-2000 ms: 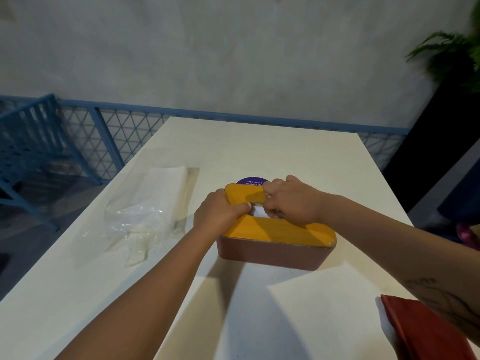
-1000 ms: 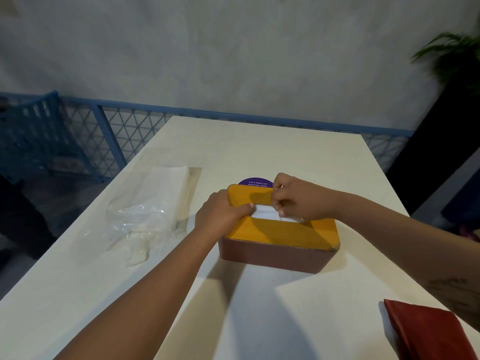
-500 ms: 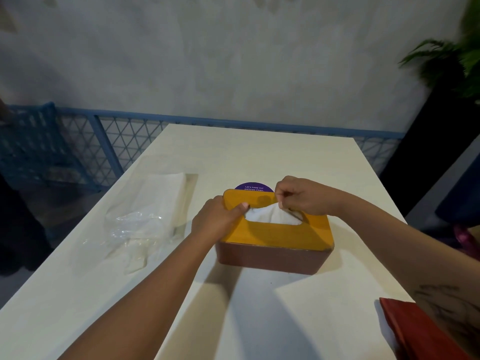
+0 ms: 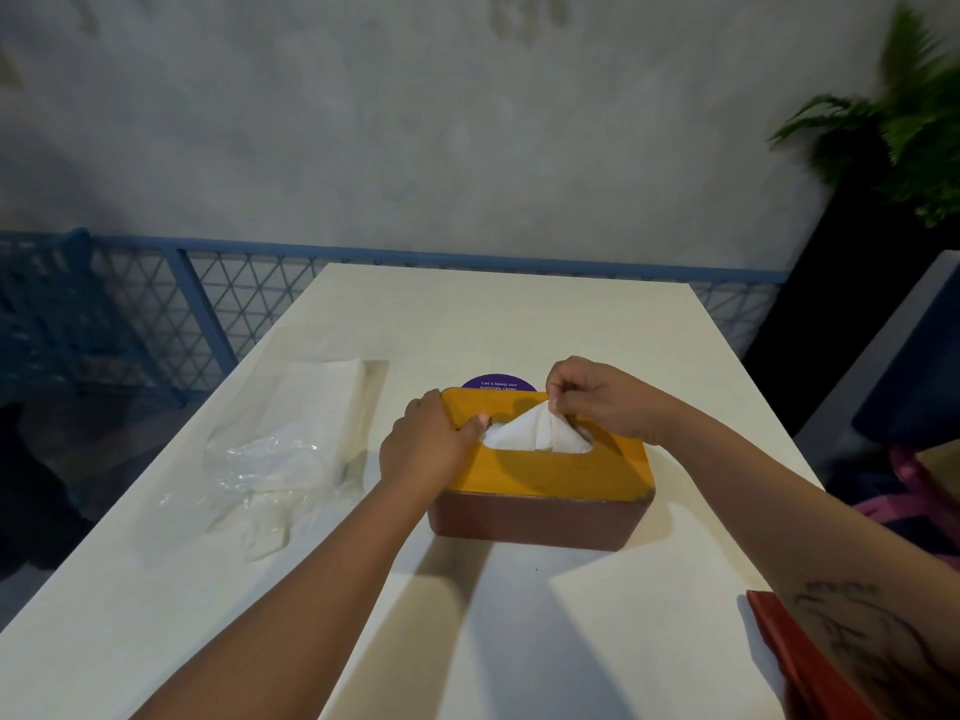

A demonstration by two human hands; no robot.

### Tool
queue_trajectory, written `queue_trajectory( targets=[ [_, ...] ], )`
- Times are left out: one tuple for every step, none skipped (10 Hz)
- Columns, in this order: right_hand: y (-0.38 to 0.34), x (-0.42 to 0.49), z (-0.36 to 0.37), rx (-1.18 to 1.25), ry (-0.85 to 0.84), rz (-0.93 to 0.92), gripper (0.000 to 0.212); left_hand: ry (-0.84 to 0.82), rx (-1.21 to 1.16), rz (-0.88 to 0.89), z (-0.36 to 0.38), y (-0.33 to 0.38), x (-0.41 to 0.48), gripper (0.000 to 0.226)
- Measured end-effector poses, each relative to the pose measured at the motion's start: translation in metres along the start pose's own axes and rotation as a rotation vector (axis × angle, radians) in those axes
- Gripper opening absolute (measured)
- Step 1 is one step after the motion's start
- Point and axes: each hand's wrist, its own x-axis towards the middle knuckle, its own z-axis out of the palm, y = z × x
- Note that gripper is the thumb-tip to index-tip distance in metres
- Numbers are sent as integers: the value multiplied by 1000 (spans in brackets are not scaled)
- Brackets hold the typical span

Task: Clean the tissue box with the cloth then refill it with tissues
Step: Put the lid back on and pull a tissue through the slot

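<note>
A tissue box [image 4: 545, 491] with an orange lid and brown sides stands in the middle of the white table [image 4: 467, 324]. My left hand [image 4: 428, 444] grips the lid's left end, thumb at the edge of the slot. My right hand [image 4: 597, 397] pinches the top of a white tissue [image 4: 535, 433] that rises as a peak out of the slot. A clear plastic wrapper [image 4: 291, 433] with white tissues in it lies on the table to the left. The red cloth [image 4: 800, 662] lies at the near right corner, partly under my right forearm.
A purple round sticker [image 4: 496, 383] shows on the table just behind the box. A blue mesh railing [image 4: 218, 298] runs along the table's far and left sides. A potted plant [image 4: 904, 122] stands at the right, and a dark seat [image 4: 914, 356] is beside the table.
My right hand has lifted the tissue up through the slot, so it now stands as a peak above the lid. My left hand has stayed on the lid's left end.
</note>
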Motion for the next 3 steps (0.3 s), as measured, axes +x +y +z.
queue_trajectory(
  targets=[
    [-2, -4, 1, 32, 15, -8, 23, -21, -59, -11, 0, 0, -1, 63],
    [2, -6, -1, 93, 71, 5, 16, -37, -77, -16, -2, 0, -2, 59],
    [1, -6, -3, 127, 248, 33, 8, 20, -34, 5, -10, 5, 2, 54]
  ],
)
